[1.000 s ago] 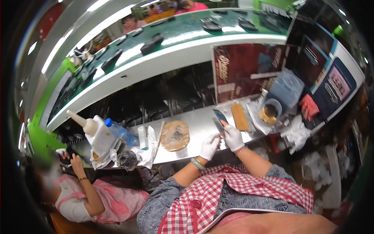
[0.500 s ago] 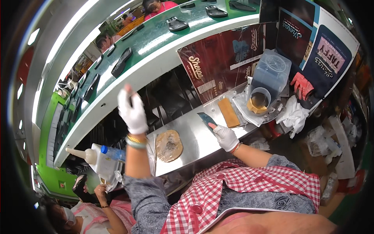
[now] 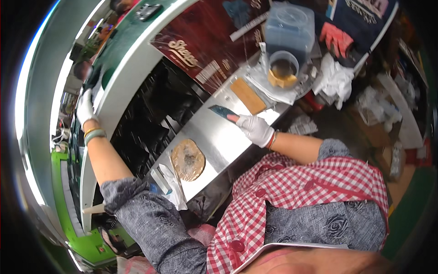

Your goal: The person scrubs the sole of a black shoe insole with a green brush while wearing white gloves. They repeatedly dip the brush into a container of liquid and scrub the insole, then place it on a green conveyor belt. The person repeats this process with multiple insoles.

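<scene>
My left hand (image 3: 85, 109), in a white glove with bare fingertips, reaches far left to the green conveyor belt (image 3: 130, 39). Its fingers are at a dark shoe sole (image 3: 94, 78); blur hides whether they grip it. Another dark sole (image 3: 149, 12) lies farther along the belt. My right hand (image 3: 256, 130), gloved too, is closed around a flat, dark, pointed knife blade (image 3: 221, 111), held over the metal bench (image 3: 219, 141). Left of that hand, a round tan pad (image 3: 188, 160) with a worn grey middle lies on the bench.
A tan block (image 3: 248, 96) lies beyond my right hand. Near it stand a taped clear cup (image 3: 283, 66) and a bluish plastic container (image 3: 290, 27). A crumpled white cloth (image 3: 334, 81) and a red glove (image 3: 336, 40) are at the right. Dark red cardboard (image 3: 205, 41) walls the back.
My left hand has moved from above the bench out left to the belt and a sole there. The view has turned leftward. My right hand still grips the blade.
</scene>
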A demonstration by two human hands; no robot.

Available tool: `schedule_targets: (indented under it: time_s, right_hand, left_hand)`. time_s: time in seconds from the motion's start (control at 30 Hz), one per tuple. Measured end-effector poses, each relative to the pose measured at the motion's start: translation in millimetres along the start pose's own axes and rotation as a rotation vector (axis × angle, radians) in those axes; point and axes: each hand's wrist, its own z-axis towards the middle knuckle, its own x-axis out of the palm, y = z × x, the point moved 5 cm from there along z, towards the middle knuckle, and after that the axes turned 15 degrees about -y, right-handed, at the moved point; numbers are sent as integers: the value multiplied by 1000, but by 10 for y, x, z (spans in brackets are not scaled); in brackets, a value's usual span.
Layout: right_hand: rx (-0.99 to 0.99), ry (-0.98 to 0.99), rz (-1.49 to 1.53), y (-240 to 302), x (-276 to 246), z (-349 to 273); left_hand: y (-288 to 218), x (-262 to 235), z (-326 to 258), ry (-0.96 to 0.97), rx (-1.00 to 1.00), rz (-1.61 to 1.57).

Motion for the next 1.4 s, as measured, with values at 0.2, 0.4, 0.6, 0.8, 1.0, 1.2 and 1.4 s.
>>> schedule_targets:
  time_s: [0.2,0.4,0.6,0.8,1.0,1.2,1.4]
  right_hand:
    - [-1,-199,132,632,-681,202]
    - [150,-374,-21,1225,-1665,625]
    - [177,-433,-67,994,-2182,896]
    - [250,-398,-167,685,-2213,930]
    - [292,-404,-131,605,-2241,949]
    - [328,-333,-169,633,-2270,990]
    - [330,-269,-212,588,-2248,1007]
  left_hand:
    - [-576,-171,-1552,-190,-61,-800]
    - [-411,-23,-3844,153,-132,-493]
    - [-148,411,-4796,365,-392,-306]
    - [176,755,-5029,595,-1551,-1269]
    - [-155,891,-5065,540,-1626,-1149]
    - [-314,924,-5026,673,-1693,-1337]
    - [-502,903,-4825,665,-1424,-1320]
